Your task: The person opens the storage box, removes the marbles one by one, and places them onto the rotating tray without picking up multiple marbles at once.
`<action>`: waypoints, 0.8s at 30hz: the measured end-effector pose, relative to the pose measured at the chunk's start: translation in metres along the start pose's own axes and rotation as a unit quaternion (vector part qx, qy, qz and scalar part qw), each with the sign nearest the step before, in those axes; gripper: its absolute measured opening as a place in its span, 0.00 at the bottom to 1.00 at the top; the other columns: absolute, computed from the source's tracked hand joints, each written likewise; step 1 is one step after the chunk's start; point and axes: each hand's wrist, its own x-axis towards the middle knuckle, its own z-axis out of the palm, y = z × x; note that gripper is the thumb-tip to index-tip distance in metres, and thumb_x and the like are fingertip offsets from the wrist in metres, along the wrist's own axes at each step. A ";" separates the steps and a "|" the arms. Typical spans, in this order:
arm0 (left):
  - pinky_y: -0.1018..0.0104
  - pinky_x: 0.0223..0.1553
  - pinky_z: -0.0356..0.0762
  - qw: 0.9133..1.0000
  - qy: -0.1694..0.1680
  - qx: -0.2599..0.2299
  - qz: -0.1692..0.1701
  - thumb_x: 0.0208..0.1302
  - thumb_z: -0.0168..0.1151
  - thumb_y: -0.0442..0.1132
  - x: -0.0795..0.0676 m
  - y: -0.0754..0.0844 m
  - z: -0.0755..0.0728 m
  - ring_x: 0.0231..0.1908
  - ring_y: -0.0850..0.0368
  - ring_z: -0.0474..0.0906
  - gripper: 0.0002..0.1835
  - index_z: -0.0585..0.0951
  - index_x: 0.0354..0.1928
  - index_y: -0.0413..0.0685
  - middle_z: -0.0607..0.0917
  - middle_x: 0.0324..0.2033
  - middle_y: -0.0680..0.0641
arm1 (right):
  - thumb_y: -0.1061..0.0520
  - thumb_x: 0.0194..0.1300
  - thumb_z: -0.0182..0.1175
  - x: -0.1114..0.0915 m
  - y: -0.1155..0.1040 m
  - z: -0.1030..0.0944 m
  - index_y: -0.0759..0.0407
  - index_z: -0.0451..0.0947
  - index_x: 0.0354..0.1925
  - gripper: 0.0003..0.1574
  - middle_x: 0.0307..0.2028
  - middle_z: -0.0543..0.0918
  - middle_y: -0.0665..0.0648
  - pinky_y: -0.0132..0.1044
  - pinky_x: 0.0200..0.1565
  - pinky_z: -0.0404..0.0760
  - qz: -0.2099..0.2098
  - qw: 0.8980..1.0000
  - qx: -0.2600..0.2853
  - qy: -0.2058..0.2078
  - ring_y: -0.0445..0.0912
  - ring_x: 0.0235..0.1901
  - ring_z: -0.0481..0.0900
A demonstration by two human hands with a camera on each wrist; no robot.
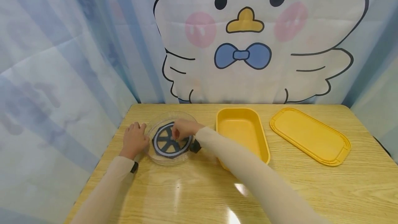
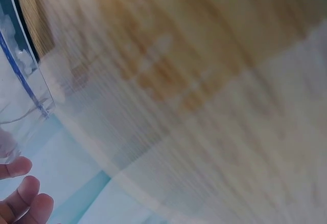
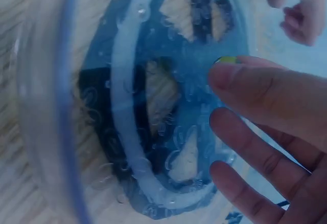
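A clear round basin point(image 1: 159, 160) stands on the left of the table. Within its outline shows a dark blue wheel pattern point(image 1: 168, 144) with a pale ring and wedge-shaped gaps. Over the pattern, my right hand point(image 1: 184, 129) pinches a small yellow-green thing point(image 3: 226, 60) between thumb and forefinger; most of it is hidden, so its kind cannot be told. The other right fingers point(image 3: 248, 137) are bent loosely. My left hand point(image 1: 135, 139) is at the basin's left side, fingers slightly bent, with nothing seen in them. Its fingertips point(image 2: 38, 206) show beside the clear wall.
A deep yellow tray point(image 1: 264, 141) stands right of the basin, partly behind my right forearm. Farther right lies a flat yellow lid point(image 1: 311, 136). A printed curtain point(image 1: 242, 85) hangs behind the table point(image 1: 311, 189) and along its left side.
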 end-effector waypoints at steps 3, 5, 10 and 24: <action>0.44 0.41 0.70 1.000 0.000 0.000 0.001 0.55 0.57 0.38 0.000 0.000 0.000 0.35 0.40 0.70 0.16 0.73 0.44 0.36 0.73 0.36 0.35 | 0.67 0.52 0.66 0.004 0.005 0.007 0.56 0.85 0.30 0.08 0.33 0.86 0.51 0.25 0.36 0.77 0.002 1.000 -0.012 0.005 0.39 0.33 0.81; 0.45 0.41 0.70 1.000 -0.002 0.000 0.002 0.56 0.56 0.38 0.000 0.000 0.001 0.35 0.40 0.70 0.16 0.73 0.45 0.36 0.73 0.37 0.35 | 0.67 0.52 0.66 0.005 0.007 0.011 0.55 0.85 0.30 0.08 0.33 0.86 0.50 0.24 0.36 0.77 0.009 1.000 -0.007 0.003 0.38 0.32 0.80; 0.45 0.40 0.70 1.000 -0.009 -0.001 0.002 0.56 0.56 0.38 -0.001 0.002 0.000 0.35 0.41 0.70 0.16 0.73 0.46 0.36 0.73 0.37 0.35 | 0.67 0.53 0.66 0.006 0.004 0.016 0.56 0.85 0.32 0.08 0.34 0.85 0.51 0.25 0.36 0.77 0.011 1.000 0.007 -0.013 0.39 0.34 0.80; 0.43 0.41 0.69 1.000 -0.008 -0.006 -0.008 0.56 0.56 0.37 -0.002 0.002 -0.002 0.37 0.39 0.70 0.17 0.72 0.46 0.36 0.73 0.37 0.34 | 0.64 0.53 0.66 -0.014 -0.009 -0.013 0.57 0.84 0.41 0.14 0.40 0.85 0.52 0.29 0.42 0.78 -0.002 1.000 -0.014 -0.011 0.42 0.40 0.81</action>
